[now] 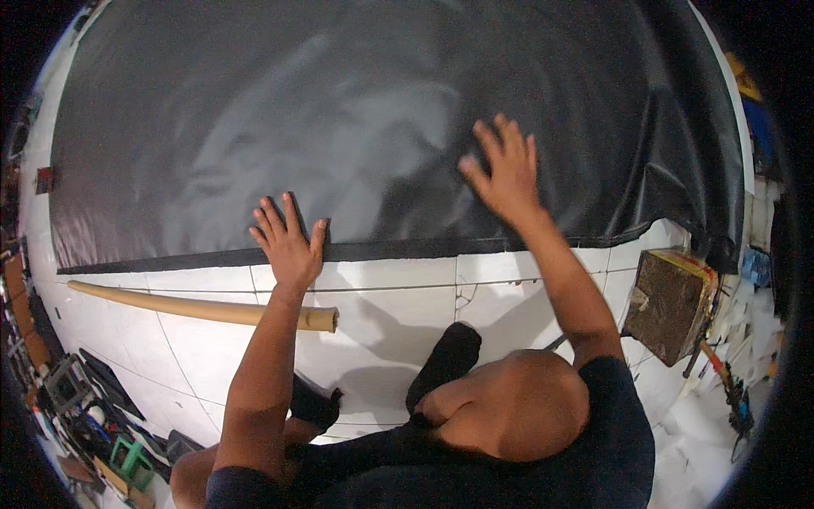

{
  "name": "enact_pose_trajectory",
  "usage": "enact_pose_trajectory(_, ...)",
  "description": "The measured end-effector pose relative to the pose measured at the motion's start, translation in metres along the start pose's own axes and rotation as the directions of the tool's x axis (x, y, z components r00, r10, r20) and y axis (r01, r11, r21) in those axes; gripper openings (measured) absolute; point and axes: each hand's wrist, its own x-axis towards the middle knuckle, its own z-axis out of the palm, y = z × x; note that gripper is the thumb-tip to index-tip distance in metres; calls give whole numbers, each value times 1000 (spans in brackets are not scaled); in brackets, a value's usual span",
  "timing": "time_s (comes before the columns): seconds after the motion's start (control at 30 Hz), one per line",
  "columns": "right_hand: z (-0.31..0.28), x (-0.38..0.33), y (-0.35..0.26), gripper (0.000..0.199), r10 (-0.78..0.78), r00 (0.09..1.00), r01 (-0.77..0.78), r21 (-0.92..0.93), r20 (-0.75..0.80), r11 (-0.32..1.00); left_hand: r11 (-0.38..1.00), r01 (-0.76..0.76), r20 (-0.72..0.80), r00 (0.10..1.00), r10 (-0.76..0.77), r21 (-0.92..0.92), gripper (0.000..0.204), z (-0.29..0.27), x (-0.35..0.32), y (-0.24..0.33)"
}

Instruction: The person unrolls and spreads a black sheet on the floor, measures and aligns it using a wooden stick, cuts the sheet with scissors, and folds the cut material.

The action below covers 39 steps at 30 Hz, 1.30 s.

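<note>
A large sheet of shiny black vinyl-like material point(254, 110) is spread over the white tiled floor, with soft wrinkles in its middle and deeper folds toward the right. My left hand point(289, 246) lies flat across its near edge, fingers spread. Farther in and to the right, my right hand point(507, 174) is over the sheet with fingers apart and slightly blurred; whether it touches is hard to tell. Neither hand holds anything. A tan bamboo pole point(195, 307) lies on the tiles just in front of the sheet, passing by my left forearm.
A worn brown box-like block point(670, 297) stands by the sheet's near right corner. Beyond it lies an orange-handled tool point(716, 360). Assorted items, including a green plastic frame point(130, 461), crowd the lower left. My dark-covered feet point(445, 360) are on the white tiles point(381, 297).
</note>
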Motion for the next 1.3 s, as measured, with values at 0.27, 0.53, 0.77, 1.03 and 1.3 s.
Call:
enact_pose_trajectory(0.27,1,-79,36,66,37,995,-25,-125,93,992,850,65,-279,929,-244,-523,51,-39,1,-57)
enact_pose_trajectory(0.53,-11,-58,13,49,69,997,-68,15,-34,998,280,876,62,329,-942,-392,95,-11,-79,-269)
enact_pose_trajectory(0.77,-44,-85,-189,60,-389,914,346,286,111,894,288,472,-148,312,-938,-833,53,-16,-63,-163)
enact_pose_trajectory(1.03,-39,-64,-251,61,-390,789,355,167,474,920,76,17,-37,753,-657,-997,53,-58,-28,-3)
enact_pose_trajectory(1.3,2,-61,-176,52,-385,867,398,25,316,917,877,342,-277,854,-440,-338,68,-34,-11,-129)
